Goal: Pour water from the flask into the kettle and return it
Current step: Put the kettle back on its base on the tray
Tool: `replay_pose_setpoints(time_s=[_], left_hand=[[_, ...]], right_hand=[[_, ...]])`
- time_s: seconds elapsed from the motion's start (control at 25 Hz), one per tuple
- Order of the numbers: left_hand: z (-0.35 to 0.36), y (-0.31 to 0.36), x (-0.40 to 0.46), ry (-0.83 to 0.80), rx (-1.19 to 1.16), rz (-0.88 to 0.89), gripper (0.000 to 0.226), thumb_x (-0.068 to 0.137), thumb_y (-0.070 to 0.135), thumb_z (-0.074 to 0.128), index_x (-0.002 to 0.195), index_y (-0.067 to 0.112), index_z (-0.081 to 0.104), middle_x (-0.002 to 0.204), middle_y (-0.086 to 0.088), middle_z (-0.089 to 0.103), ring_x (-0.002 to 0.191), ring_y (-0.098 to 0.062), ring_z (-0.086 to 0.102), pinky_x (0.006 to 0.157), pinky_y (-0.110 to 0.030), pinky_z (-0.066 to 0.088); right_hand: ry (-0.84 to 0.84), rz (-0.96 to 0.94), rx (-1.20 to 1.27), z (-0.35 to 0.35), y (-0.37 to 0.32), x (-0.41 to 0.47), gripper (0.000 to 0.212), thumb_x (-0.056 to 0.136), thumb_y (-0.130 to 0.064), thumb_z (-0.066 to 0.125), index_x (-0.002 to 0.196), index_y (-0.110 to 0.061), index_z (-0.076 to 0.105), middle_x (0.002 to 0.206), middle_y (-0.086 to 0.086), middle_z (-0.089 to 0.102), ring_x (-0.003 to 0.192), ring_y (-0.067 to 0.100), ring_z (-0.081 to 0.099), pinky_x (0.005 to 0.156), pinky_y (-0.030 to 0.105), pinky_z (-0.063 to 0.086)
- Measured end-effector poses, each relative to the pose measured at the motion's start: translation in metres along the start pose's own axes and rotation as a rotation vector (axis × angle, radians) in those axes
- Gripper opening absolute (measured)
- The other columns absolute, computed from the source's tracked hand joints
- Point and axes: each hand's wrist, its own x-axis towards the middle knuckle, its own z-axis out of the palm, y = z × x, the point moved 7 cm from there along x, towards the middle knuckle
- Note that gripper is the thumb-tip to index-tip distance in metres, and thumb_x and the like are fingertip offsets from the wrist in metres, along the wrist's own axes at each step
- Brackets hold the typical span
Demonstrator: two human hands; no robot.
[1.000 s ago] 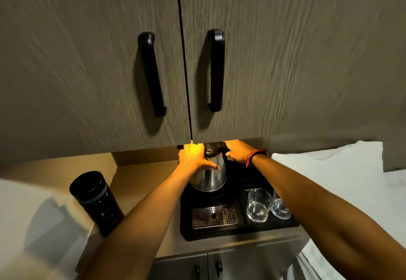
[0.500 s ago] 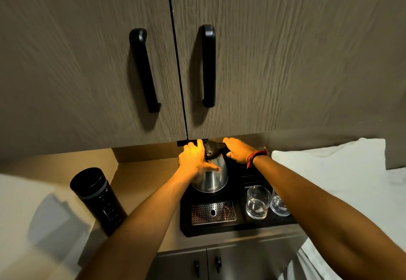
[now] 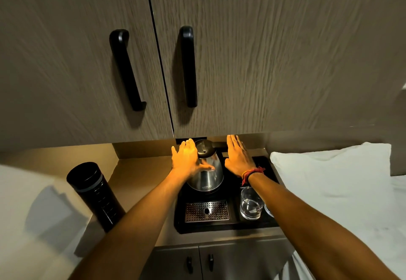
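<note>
A steel kettle [image 3: 208,169] with a closed black lid stands at the back of a black tray [image 3: 226,228] on the counter. My left hand [image 3: 186,161] lies flat against the kettle's left side, thumb across its front, fingers spread. To the right of the kettle my right hand [image 3: 238,158] is flat and open, beside the black handle and apart from it. A tall black flask [image 3: 96,194] stands upright on the counter at the left, well away from both hands.
Two drinking glasses [image 3: 251,206] stand on the tray's right side, under my right forearm. A perforated metal drip grate [image 3: 206,211] sits at the tray's front. Upper cabinet doors with black handles [image 3: 187,66] overhang the counter closely. White bedding [image 3: 342,191] lies at the right.
My right hand has come off the kettle's handle and opened flat beside it. My left hand has flattened on the kettle's side. The kettle stays on the tray.
</note>
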Motion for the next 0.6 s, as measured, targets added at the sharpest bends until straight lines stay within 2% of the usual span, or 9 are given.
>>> replay_pose_setpoints(time_s=[0.16,0.28,0.36,0.48,0.6], left_hand=[[-0.003,0.005,0.000,-0.020,-0.016,-0.033,0.137,0.054,0.081,0.072,0.153,0.005,0.015,0.158,-0.011,0.028,0.148,-0.029,0.020,0.116,-0.063,0.015],[-0.004,0.006,-0.006,-0.051,0.073,-0.048,0.143,0.057,0.084,0.067,0.156,0.007,-0.001,0.164,-0.013,0.010,0.151,-0.031,0.006,0.116,-0.064,0.008],[-0.012,0.010,-0.015,-0.005,0.124,-0.012,0.139,0.063,0.083,0.064,0.155,0.006,-0.006,0.165,-0.014,0.004,0.151,-0.030,0.002,0.117,-0.062,0.006],[-0.034,0.019,-0.041,0.136,0.193,0.093,0.120,0.075,0.075,0.061,0.156,0.006,0.004,0.164,-0.012,0.016,0.151,-0.027,0.011,0.120,-0.055,0.011],[-0.068,0.030,-0.078,0.270,0.282,0.196,0.100,0.083,0.068,0.055,0.153,0.005,0.022,0.159,-0.011,0.030,0.148,-0.025,0.022,0.120,-0.050,0.015]], right_hand=[[-0.015,-0.002,0.054,0.003,-0.003,0.000,0.102,0.077,-0.003,0.058,0.157,-0.009,-0.004,0.167,0.010,-0.009,0.155,0.028,-0.005,0.127,0.044,0.005],[-0.028,-0.035,-0.050,0.000,0.000,-0.002,0.106,0.077,-0.006,0.059,0.157,-0.012,-0.010,0.166,0.012,-0.014,0.153,0.035,-0.011,0.126,0.049,0.004],[-0.023,-0.057,-0.124,-0.003,-0.003,-0.015,0.102,0.079,-0.007,0.055,0.157,-0.013,-0.011,0.165,0.011,-0.017,0.152,0.037,-0.013,0.126,0.049,0.005],[-0.008,-0.086,-0.161,-0.015,-0.015,-0.045,0.093,0.082,-0.008,0.049,0.157,-0.010,-0.006,0.167,0.011,-0.007,0.153,0.036,-0.008,0.126,0.047,0.010],[0.076,-0.151,-0.221,-0.045,-0.039,-0.079,0.083,0.086,-0.014,0.047,0.157,-0.007,0.005,0.166,0.013,0.013,0.154,0.033,0.002,0.120,0.048,0.027]])
